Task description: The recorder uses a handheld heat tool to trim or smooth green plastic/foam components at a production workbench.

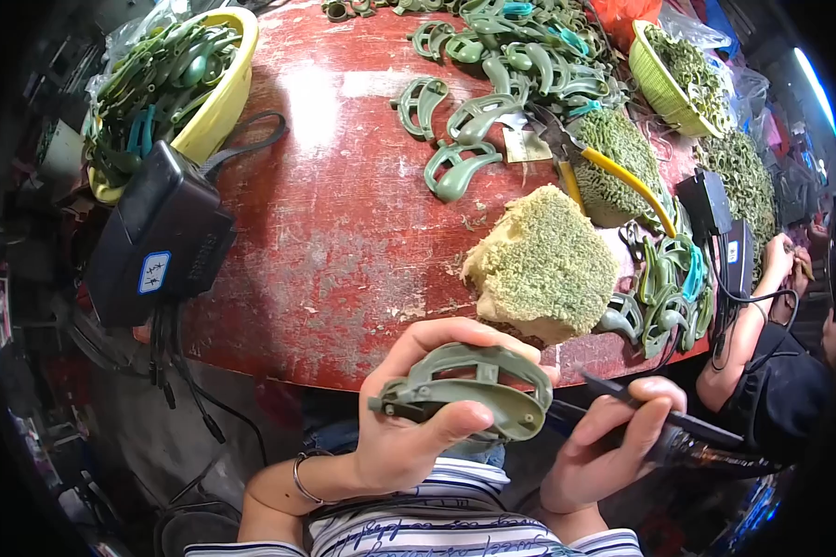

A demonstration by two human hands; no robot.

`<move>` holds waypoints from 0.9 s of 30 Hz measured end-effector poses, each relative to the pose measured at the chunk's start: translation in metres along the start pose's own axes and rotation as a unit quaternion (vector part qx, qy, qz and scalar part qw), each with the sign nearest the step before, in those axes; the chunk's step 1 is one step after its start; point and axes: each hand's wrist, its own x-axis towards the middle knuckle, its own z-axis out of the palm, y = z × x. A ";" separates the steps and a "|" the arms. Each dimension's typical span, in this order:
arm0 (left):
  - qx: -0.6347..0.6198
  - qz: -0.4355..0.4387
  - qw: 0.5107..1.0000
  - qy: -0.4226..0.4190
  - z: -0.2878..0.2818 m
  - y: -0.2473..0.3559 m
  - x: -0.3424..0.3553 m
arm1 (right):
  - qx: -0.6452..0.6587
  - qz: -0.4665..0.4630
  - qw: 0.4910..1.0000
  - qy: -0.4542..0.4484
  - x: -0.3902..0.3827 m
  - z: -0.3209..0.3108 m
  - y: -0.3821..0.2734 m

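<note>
- The crumbly, green-topped block (pixel 548 265) sat on the worn red table (pixel 344 251), close to its near edge.
- The left hand (pixel 395 441), a bangle on its wrist, gripped a hollow green plastic part (pixel 497 406) between thumb and curled fingers; hand and part were just on the near side of the block, slightly to its left.
- The right hand (pixel 613 441), nearer the person and right of the block, pinched a slim dark tool (pixel 706 429) whose pointed end aimed toward the green part.
- Beside the block, on its right, lay a small heap of similar green parts (pixel 664 292).
- Yellow-handled pliers (pixel 630 176) rested beyond the block, over a second textured block (pixel 613 153).
- Well left of the block stood a black box (pixel 158 227) with cables, and past it a full yellow basket (pixel 241 79).
- Far right of the block, a co-worker's hands (pixel 782 262) were partly visible; their grip could not be told.
</note>
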 end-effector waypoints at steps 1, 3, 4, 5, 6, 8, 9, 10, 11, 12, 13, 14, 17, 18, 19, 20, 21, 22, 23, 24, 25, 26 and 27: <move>-0.003 -0.025 1.000 -0.008 0.000 0.002 0.001 | 0.015 0.006 0.999 0.028 0.004 0.001 -0.002; -0.006 -0.047 0.999 -0.010 -0.002 0.003 0.000 | -0.038 -0.039 0.997 0.048 0.015 -0.001 -0.006; -0.029 -0.080 0.996 -0.030 -0.005 0.000 0.000 | -0.027 -0.047 0.997 0.047 0.018 -0.005 -0.005; -0.053 -0.114 0.991 -0.051 -0.007 -0.001 -0.001 | -0.017 -0.054 0.997 0.046 0.022 -0.010 -0.004; -0.050 -0.116 0.991 -0.052 -0.010 0.002 -0.001 | -0.027 -0.012 1.000 -0.004 0.021 -0.025 -0.006; -0.105 -0.140 0.980 -0.095 -0.012 0.003 -0.002 | -0.121 -0.063 0.990 -0.036 0.027 -0.031 0.004; -0.133 -0.155 0.972 -0.119 -0.013 0.003 -0.001 | -0.218 -0.114 0.967 -0.061 0.029 -0.033 0.007; -0.124 -0.176 0.969 -0.118 -0.013 0.004 -0.001 | -0.237 -0.081 0.965 -0.078 0.028 -0.036 0.007; -0.125 -0.177 0.969 -0.116 -0.013 0.005 -0.001 | -0.240 -0.106 0.962 -0.080 0.031 -0.032 0.012; -0.146 -0.192 0.964 -0.113 -0.012 0.006 0.000 | -0.257 -0.101 0.957 -0.088 0.032 -0.029 0.012; -0.167 -0.207 0.958 -0.110 -0.012 0.007 0.001 | -0.274 -0.096 0.952 -0.097 0.032 -0.026 0.012; -0.168 -0.209 0.957 -0.110 -0.013 0.006 0.002 | -0.280 -0.112 0.952 -0.059 0.029 -0.023 0.017; -0.192 -0.231 0.948 -0.104 -0.014 0.007 0.004 | -0.377 -0.063 0.921 -0.074 0.027 -0.030 0.019; -0.177 -0.254 0.947 -0.091 -0.014 0.008 0.006 | -0.399 -0.043 0.915 -0.039 0.025 -0.032 0.024; -0.161 -0.277 0.944 -0.079 -0.013 0.009 0.007 | -0.402 -0.042 0.914 -0.039 0.024 -0.032 0.026; -0.163 -0.279 0.943 -0.079 -0.013 0.009 0.008 | -0.390 -0.034 0.920 -0.031 0.024 -0.032 0.026; -0.173 -0.275 0.943 -0.073 -0.012 0.010 0.008 | -0.377 -0.027 0.926 -0.025 0.023 -0.032 0.028; -0.183 -0.272 0.942 -0.066 -0.012 0.011 0.008 | -0.379 -0.084 0.921 -0.023 0.020 -0.037 0.033; -0.185 -0.273 0.942 -0.065 -0.012 0.009 0.009 | -0.359 -0.101 0.927 -0.039 0.018 -0.035 0.033; -0.185 -0.269 0.943 -0.064 -0.013 0.008 0.008 | -0.351 -0.127 0.924 -0.076 0.017 -0.036 0.036; -0.186 -0.265 0.944 -0.062 -0.014 0.006 0.008 | -0.343 -0.153 0.920 -0.112 0.015 -0.037 0.039; -0.186 -0.267 0.943 -0.060 -0.016 0.006 0.008 | -0.344 -0.151 0.920 -0.113 0.014 -0.036 0.042; -0.180 -0.278 0.942 -0.058 -0.017 0.007 0.008 | -0.343 -0.175 0.911 -0.149 0.015 -0.036 0.046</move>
